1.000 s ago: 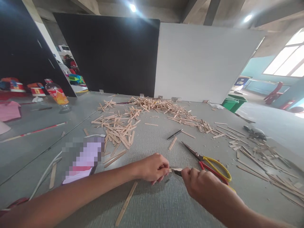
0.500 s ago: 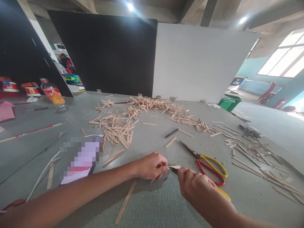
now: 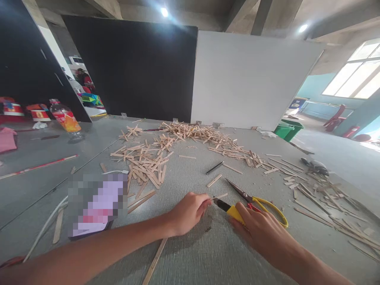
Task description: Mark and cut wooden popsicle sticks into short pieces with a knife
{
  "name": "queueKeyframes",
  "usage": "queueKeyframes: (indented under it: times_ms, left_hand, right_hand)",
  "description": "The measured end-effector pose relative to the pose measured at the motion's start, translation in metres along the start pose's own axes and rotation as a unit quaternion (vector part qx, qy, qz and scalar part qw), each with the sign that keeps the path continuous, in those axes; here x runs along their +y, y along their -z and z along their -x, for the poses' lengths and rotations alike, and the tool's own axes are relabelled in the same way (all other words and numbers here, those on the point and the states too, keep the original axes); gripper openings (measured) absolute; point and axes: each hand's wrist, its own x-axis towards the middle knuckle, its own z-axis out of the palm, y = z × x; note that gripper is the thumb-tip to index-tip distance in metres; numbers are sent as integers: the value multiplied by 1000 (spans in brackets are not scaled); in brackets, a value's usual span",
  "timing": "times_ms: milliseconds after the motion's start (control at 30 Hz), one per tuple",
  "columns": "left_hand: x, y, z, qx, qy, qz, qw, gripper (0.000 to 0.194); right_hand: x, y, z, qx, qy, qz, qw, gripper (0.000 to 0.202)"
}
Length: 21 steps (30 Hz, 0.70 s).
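Note:
My left hand (image 3: 191,213) pinches a short wooden craft stick (image 3: 220,196), whose free end points right. In my right hand (image 3: 261,229) is a yellow and black utility knife (image 3: 234,213), its dark front end close against the stick near my left fingertips; whether the blade touches the wood I cannot tell. Scissors with red and yellow handles (image 3: 268,206) lie just behind my right hand, partly covered by it. A small dark scrap (image 3: 208,229) rests on the table below my hands. Another craft stick (image 3: 156,261) lies partly under my left forearm.
Heaps of craft sticks (image 3: 148,164) spread across the grey table, with more sticks (image 3: 314,213) at the right. A black pen (image 3: 215,168) lies in the middle. At left are a phone (image 3: 101,206) with a white cable and a drink bottle (image 3: 65,118). Panels (image 3: 255,79) stand behind.
My right hand has shifted right and turned, so the knife's yellow handle now shows. The stick in my left hand has tilted, its free end higher.

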Motion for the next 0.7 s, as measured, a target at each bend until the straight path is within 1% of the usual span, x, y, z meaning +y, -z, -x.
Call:
queueKeyframes:
  times_ms: [100, 200, 400, 467, 567, 633, 700]
  left_hand:
    - [-4, -5, 2, 12, -25, -15, 999, 34]
    - [-7, -8, 2, 19, -44, -30, 998, 30]
    - [-7, -7, 2, 19, -52, -39, 998, 39]
    - [-7, -6, 3, 14, -58, -44, 997, 38]
    - [-6, -7, 4, 10, -69, -56, 996, 35]
    - [-6, -8, 4, 10, -72, -64, 995, 34]
    - [-6, -8, 4, 10, -72, -68, 995, 35]
  right_hand:
    - [12, 3, -2, 17, 71, 28, 997, 44]
    - [17, 3, -3, 19, 100, 38, 994, 42]
    - [-7, -5, 3, 48, 43, 94, 993, 45]
    - [-9, -2, 3, 42, 36, 86, 995, 46]
    - [-4, 2, 1, 15, 47, 64, 997, 49]
    - [-4, 3, 2, 15, 45, 72, 996, 49]
    - [-10, 0, 5, 26, 30, 83, 996, 48]
